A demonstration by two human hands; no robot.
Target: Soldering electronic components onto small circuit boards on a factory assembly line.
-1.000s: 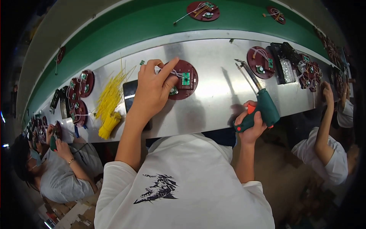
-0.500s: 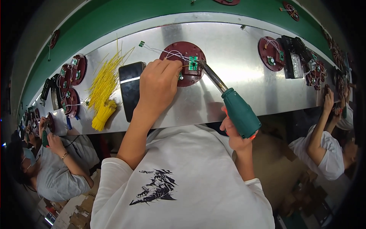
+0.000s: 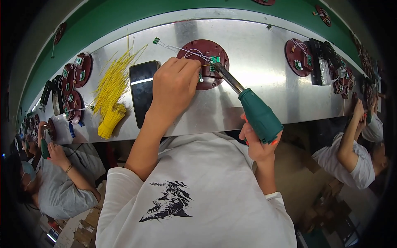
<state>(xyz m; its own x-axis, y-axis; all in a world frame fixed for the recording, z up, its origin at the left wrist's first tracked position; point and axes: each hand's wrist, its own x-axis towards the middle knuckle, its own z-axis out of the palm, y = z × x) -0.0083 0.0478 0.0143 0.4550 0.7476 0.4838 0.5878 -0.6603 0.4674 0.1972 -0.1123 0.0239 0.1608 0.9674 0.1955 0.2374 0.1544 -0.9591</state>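
A dark red round plastic disc [image 3: 205, 46] lies on the metal bench ahead of me. On its right part is a small green circuit board [image 3: 216, 60], and white wires lead off to a smaller green board [image 3: 156, 41] beyond the disc. My left hand [image 3: 175, 84] is closed at the disc's near left edge, pinching a thin yellowish strand [image 3: 205, 65] that points at the board. My right hand [image 3: 258, 144] grips a green-handled soldering gun [image 3: 261, 115] from below. Its metal barrel slants up left, with the dark tip at the board.
A dark phone [image 3: 142, 93] lies left of my left forearm, with a bundle of thin yellow strands [image 3: 111, 93] beyond it. More red discs [image 3: 300, 68] with boards rest at both sides, beside black cases [image 3: 320, 62]. Co-workers [image 3: 68, 182] sit left and right.
The disc, phone and hands have shifted slightly in the picture. The strand now shows more clearly between my left fingers and the board. The soldering gun's tip stays at the board.
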